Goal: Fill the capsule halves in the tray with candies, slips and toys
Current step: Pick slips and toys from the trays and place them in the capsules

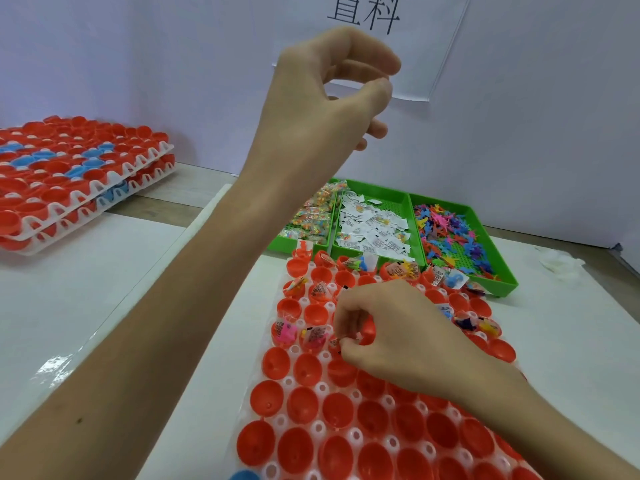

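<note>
Currently I see right hand (pixel 391 330) pinching a packet (pixel 341 341) over the tray (pixel 356 435); left hand (pixel 332 91) raised, fingers curled, contents indiscernible.

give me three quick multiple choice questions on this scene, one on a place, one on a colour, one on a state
1. Which compartment of the green bin holds the paper slips? A left B middle C right
2. What colour are most capsule halves in the tray? A red B yellow C green
3. The right hand is: A flat on the table B gripping the bin C pinching a small item at a capsule half
Key: B, the slips lie between candies and toys; A, nearly every half is red; C, its fingertips close on it.
</note>
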A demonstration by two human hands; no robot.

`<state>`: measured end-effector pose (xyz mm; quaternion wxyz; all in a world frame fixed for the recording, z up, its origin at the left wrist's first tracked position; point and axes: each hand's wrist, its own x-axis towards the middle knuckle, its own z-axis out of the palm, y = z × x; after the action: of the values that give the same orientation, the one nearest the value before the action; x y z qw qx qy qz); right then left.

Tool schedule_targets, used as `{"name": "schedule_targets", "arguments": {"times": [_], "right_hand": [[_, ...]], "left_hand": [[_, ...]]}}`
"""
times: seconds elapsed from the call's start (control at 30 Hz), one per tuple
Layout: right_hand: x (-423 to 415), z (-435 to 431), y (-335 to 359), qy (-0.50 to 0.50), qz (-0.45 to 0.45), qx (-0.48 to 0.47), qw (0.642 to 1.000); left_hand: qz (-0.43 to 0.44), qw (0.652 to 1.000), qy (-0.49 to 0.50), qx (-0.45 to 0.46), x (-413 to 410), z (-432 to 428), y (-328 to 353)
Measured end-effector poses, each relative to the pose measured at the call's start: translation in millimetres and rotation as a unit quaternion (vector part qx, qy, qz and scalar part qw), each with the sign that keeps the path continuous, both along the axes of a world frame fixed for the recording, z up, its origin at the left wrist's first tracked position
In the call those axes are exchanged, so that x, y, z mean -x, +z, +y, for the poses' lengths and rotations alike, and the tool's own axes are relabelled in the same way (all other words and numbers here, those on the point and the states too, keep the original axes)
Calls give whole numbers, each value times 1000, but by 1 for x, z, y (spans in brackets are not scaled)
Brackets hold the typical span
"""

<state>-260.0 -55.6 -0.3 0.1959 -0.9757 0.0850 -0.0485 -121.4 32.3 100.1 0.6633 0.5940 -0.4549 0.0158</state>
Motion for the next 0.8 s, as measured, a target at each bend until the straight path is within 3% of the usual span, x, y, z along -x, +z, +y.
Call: {"name": "schedule_targets", "arguments": {"times": [0.33, 0.6, 0.8], "right_hand": [[-9, 0, -8, 1, 27, 22, 999], [-2, -14, -1, 67, 48, -38, 996], [3, -17, -1, 56, -9, -51, 997]], "left_hand": [[-5, 1000, 6, -1, 0, -1, 0], [-15, 1000, 11, -3, 0, -2, -1], [-19, 1000, 11, -5, 0, -5, -3]]}}
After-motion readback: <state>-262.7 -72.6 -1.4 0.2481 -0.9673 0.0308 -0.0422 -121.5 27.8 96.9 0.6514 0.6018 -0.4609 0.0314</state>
